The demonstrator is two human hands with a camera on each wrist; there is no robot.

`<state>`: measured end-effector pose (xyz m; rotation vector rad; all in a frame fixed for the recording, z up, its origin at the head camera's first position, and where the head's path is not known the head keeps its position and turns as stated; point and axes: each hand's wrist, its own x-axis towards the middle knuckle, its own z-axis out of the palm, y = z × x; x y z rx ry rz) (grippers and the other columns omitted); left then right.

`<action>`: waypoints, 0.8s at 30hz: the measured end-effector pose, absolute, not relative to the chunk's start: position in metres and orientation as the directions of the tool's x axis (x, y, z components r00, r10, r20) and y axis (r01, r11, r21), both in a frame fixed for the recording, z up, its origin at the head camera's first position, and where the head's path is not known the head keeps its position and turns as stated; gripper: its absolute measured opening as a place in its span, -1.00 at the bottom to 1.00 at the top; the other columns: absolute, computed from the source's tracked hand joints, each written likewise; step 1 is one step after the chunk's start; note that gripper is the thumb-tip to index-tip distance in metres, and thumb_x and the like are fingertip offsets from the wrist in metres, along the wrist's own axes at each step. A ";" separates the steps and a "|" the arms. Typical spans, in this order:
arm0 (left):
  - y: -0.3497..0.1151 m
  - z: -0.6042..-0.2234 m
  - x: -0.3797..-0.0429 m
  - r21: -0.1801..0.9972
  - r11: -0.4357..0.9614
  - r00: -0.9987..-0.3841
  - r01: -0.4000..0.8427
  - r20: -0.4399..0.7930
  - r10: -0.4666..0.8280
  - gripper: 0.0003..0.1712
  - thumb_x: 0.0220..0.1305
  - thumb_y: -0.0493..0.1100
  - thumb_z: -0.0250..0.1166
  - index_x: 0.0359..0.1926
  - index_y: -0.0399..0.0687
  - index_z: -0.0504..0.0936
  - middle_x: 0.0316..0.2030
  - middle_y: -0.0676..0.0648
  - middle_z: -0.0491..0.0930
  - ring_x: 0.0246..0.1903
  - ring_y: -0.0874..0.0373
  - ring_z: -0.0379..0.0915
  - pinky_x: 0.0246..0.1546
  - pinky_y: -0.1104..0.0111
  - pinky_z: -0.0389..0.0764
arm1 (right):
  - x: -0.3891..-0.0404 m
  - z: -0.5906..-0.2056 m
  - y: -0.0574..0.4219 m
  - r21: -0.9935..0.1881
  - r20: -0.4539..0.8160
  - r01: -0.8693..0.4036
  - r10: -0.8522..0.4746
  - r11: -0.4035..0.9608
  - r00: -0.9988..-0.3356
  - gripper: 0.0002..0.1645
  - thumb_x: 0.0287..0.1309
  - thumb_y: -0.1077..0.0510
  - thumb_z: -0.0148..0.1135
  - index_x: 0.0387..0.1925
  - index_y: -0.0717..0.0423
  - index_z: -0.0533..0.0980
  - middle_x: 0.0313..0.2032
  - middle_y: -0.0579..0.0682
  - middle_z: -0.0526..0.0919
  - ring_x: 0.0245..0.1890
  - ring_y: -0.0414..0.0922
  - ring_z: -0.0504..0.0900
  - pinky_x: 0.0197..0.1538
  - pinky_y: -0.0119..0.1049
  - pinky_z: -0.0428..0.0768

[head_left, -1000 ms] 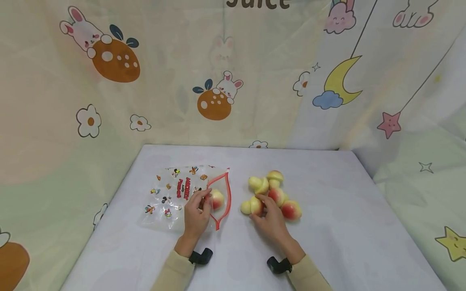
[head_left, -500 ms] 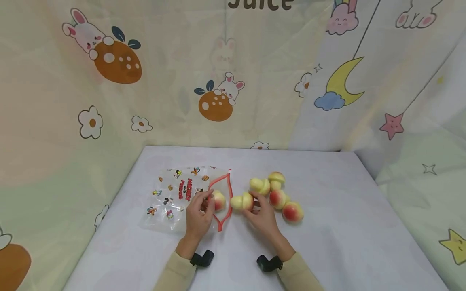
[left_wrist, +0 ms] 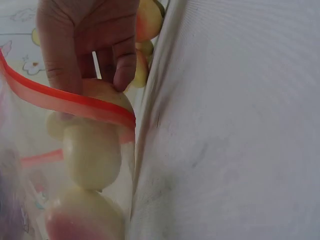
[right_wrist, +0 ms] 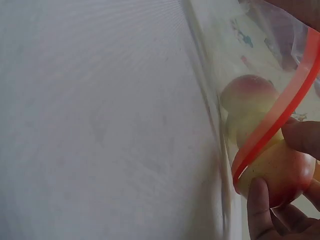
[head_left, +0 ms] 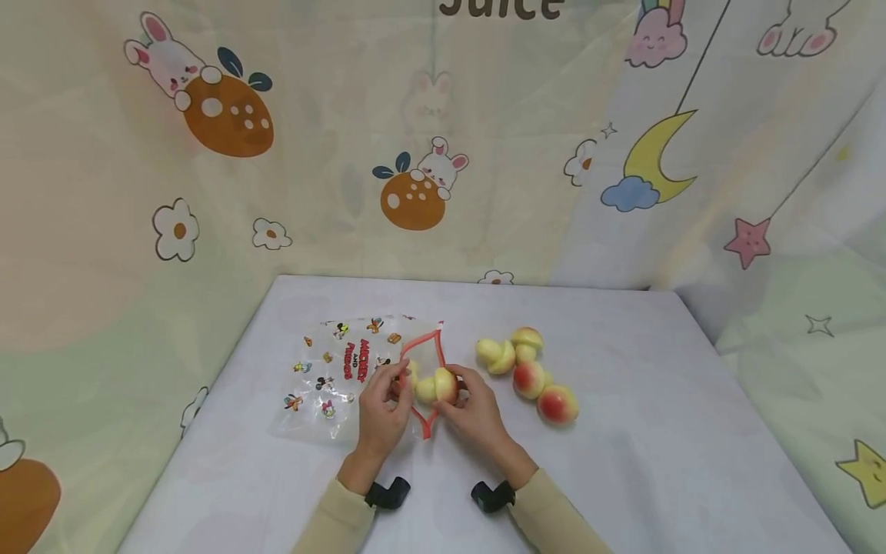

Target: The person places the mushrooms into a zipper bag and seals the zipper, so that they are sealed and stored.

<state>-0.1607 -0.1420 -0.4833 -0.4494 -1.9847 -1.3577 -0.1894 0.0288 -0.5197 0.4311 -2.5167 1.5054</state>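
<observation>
- Here's the line that counts: the mushroom (head_left: 447, 385) lies on its side, long axis running left to right, stem leading straight through the red edge (head_left: 421, 340) of the bag (head_left: 356, 362).
- The right hand (head_left: 477, 408) is the nearer one, on the cap end, thumb and fingers closed round it with just the cap's width between them.
- So from that grip the stem points away leftward, its tip inside the bag, the cap right at the edge.
- Across from it, the left hand (head_left: 384, 412) pinches the bag's upper lip, though its fingertips are partly hidden.
- Deeper in sits a second mushroom (right_wrist: 250, 92), in line with the stem; whether they touch is hard to tell.
- That stem-first alignment looks like the thing to keep.
</observation>
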 end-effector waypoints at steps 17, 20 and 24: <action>-0.141 -0.484 -0.161 0.668 0.370 -0.695 0.646 0.715 -0.075 -0.55 0.02 -0.64 0.23 0.01 -0.43 0.57 -0.27 -0.32 0.56 -0.54 0.07 0.37 -0.54 0.50 0.53 | -0.191 -0.517 0.016 -0.929 0.171 -0.234 -0.226 0.288 -0.959 -0.25 -0.02 0.27 0.48 0.25 0.18 0.41 0.12 0.15 0.52 0.00 0.06 0.55 -0.13 -0.27 0.64; -0.141 -0.484 -0.160 0.665 0.375 -0.692 0.646 0.717 -0.079 -0.55 0.02 -0.63 0.23 0.00 -0.43 0.58 -0.27 -0.31 0.56 -0.53 0.07 0.37 -0.53 0.52 0.52 | -0.195 -0.527 0.014 -0.910 0.188 -0.265 -0.251 0.319 -0.950 -0.30 0.00 0.24 0.46 0.23 0.07 0.45 0.08 0.06 0.54 -0.03 -0.02 0.55 -0.11 -0.28 0.61; -0.141 -0.484 -0.161 0.659 0.377 -0.686 0.651 0.723 -0.080 -0.55 0.02 -0.63 0.24 -0.01 -0.42 0.58 -0.28 -0.30 0.56 -0.53 0.09 0.36 -0.53 0.54 0.51 | -0.194 -0.526 0.014 -0.908 0.196 -0.278 -0.268 0.313 -0.943 -0.35 0.03 0.25 0.42 0.21 0.06 0.48 0.07 0.04 0.55 -0.03 -0.02 0.55 -0.09 -0.25 0.60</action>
